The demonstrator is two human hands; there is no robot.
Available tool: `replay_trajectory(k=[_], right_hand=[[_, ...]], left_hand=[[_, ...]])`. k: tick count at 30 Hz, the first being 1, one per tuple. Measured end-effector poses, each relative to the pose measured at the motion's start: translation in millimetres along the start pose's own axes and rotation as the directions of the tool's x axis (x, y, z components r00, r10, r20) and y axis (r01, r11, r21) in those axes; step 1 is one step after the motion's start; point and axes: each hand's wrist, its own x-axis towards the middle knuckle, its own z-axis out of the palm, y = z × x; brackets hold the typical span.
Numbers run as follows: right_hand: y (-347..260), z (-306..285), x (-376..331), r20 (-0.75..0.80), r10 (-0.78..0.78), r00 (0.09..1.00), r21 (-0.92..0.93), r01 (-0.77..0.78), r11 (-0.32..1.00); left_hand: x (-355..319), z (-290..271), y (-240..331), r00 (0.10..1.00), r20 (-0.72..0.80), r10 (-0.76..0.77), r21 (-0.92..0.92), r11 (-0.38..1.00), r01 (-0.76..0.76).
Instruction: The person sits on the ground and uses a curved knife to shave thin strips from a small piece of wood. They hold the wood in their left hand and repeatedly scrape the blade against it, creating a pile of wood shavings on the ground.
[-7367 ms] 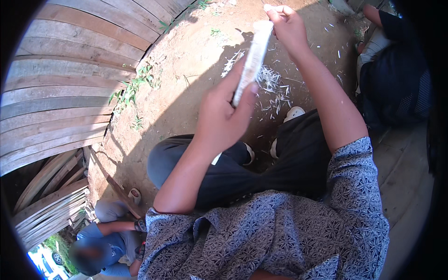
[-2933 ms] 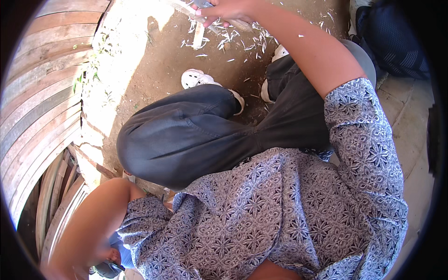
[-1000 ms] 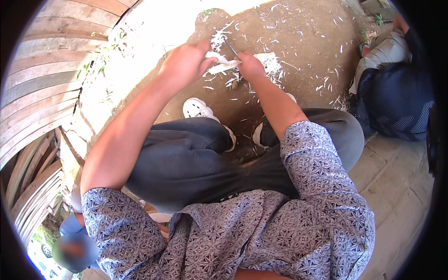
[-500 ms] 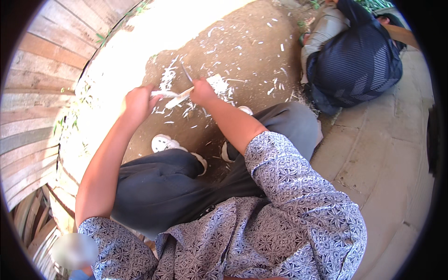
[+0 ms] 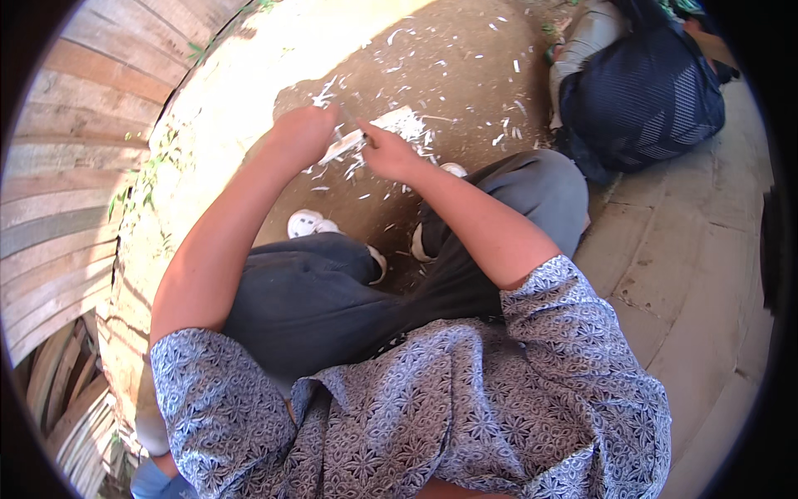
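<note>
Two hands near each other above dirt ground (image 5: pixel 465 83). Left hand (image 5: pixel 303 137): fingers curled, contents hidden, cannot tell. Right hand (image 5: pixel 391 155): fingers closed round dark handle (image 5: pixel 368 140), blade unclear. Likely risk: blade slipping toward left hand, through closeness or loose grip. Pale wood strip (image 5: pixel 345 145) between hands, flat, narrow; white shavings (image 5: pixel 407 126) around far end.

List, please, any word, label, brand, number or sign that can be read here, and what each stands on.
None can be read. The grey-and-white fabric shirt shows only a floral print; the white, rounded clog, the pale, flat wooden strip and the brown wooden planks show no legible text.
</note>
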Motion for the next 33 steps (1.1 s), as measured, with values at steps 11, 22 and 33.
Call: replay_trajectory(k=[11,22,33], right_hand=[[62,53,21,-0.089,-0.088,0.992,0.017,0.09,0.996],[16,56,13,-0.119,-0.066,0.991,0.223,0.091,0.971],[10,50,15,-0.036,-0.004,0.999,0.215,0.011,0.977]], left_hand=[[3,3,-31,0.999,0.003,-0.036,-0.017,0.999,0.036],[1,10,-42,0.997,-0.074,-0.027,-0.249,0.969,0.008],[-4,14,-57,0.981,-0.147,0.124,-0.205,0.967,-0.152]])
